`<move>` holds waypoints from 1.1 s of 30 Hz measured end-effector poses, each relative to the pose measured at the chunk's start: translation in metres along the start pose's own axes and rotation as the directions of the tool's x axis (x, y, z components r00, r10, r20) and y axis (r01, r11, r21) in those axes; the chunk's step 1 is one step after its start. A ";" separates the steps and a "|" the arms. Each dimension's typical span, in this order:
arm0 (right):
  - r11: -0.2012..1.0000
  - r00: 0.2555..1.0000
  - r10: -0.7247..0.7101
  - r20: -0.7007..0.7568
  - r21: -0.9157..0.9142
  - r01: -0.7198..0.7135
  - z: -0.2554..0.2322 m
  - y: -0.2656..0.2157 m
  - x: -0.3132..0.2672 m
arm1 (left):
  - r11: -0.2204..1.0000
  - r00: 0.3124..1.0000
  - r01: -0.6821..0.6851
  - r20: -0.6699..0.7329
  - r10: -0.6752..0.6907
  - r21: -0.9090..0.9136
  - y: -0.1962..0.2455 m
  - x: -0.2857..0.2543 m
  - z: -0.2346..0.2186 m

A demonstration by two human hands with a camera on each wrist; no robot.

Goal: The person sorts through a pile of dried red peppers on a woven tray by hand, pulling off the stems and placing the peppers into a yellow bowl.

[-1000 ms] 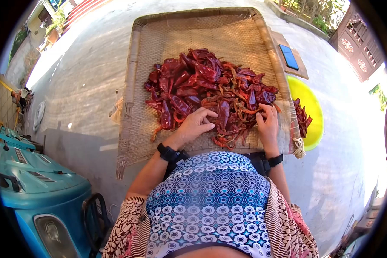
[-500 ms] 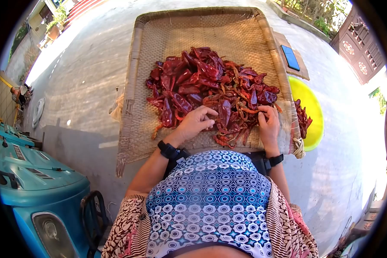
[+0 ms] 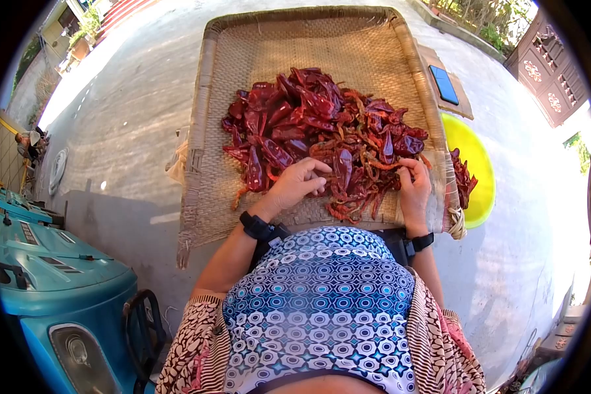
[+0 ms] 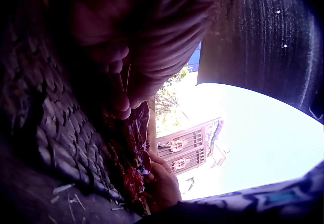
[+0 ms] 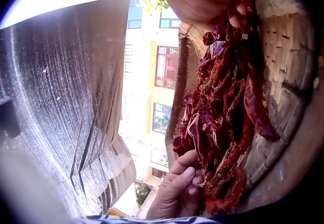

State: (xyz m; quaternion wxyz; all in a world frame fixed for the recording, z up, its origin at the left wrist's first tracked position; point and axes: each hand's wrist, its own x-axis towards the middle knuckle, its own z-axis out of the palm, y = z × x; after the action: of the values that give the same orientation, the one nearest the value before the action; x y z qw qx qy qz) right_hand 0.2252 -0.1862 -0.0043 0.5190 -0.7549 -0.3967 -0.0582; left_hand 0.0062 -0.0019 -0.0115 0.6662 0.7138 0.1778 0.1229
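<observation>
A heap of dried red chili peppers (image 3: 289, 111) lies on a woven bamboo tray (image 3: 256, 46). My left hand (image 3: 294, 186) is at the near edge of the heap, its bent fingers and thumb pinching a chili at the edge, beside a broad dark pepper (image 3: 342, 172). On the heap's right side, my right hand (image 3: 414, 190) pinches a thin chili between thumb and fingers. In the right wrist view, dark red and orange shrivelled chilies (image 5: 223, 107) spread between both hands. The left wrist view is dark, with left fingertips (image 4: 121, 105) right at the peppers.
Beyond the tray's right edge stands a yellow basin (image 3: 476, 171) with more chilies (image 3: 463, 180). A blue phone (image 3: 444, 85) lies on cardboard (image 3: 465, 102) there. At left is a teal vehicle (image 3: 59, 276) with a black metal bar (image 3: 144, 322) beside it.
My right hand has shifted slightly right and its fingers have curled in more. My left thumb has drawn in under the index finger. The heap looks nearly the same.
</observation>
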 end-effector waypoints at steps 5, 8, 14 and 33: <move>1.000 1.000 0.012 0.023 0.025 -0.013 0.000 0.001 0.000 | 1.000 1.000 0.019 -0.007 -0.019 -0.014 0.001 0.000 -0.001; 1.000 0.999 0.020 0.034 0.018 -0.020 0.001 0.002 0.000 | 0.999 1.000 0.014 -0.002 -0.014 -0.032 -0.002 0.001 -0.002; 1.000 0.999 0.016 0.051 -0.025 -0.015 0.002 -0.001 0.000 | 0.997 1.000 0.004 0.003 -0.004 -0.074 -0.006 0.002 -0.003; 0.991 0.993 -0.032 0.111 -0.126 0.046 0.006 0.009 0.000 | 0.997 1.000 0.025 0.010 -0.024 -0.073 -0.002 0.000 -0.005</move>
State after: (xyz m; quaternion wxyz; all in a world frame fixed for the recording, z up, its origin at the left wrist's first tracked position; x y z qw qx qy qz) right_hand 0.2293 -0.1823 -0.0135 0.4457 -0.7808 -0.4346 -0.0526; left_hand 0.0040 0.0027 -0.0131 0.6940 0.6874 0.1789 0.1179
